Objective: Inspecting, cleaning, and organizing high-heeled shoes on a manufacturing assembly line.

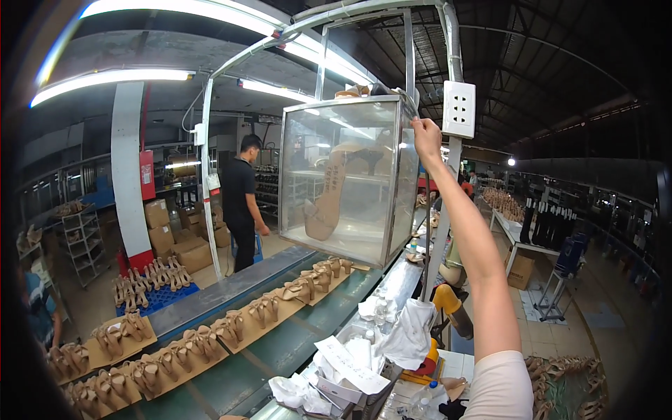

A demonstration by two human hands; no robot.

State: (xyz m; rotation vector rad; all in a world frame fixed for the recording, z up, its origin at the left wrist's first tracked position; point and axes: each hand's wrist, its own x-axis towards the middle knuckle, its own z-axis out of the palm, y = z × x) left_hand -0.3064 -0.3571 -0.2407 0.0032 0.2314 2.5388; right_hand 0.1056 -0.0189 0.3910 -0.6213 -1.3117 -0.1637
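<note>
My right hand (425, 138) is raised beside the upper right edge of a clear-sided, metal-framed box (341, 103). Its fingers are curled closed. What they hold, if anything, is too small or hidden to make out. Inside the box a tan high-heeled shoe (327, 196) stands on end, its sole facing me with handwriting on it. A few shoes (353, 91) lie on top of the box. My left hand is out of view.
Below the box, tan heeled sandals (185, 348) stand in rows on cardboard strips along a green conveyor (262, 364). A white socket strip (459, 110) hangs right of my hand. White cloths and papers (350, 364) cover the near bench. Beyond the conveyor a person (239, 196) stands.
</note>
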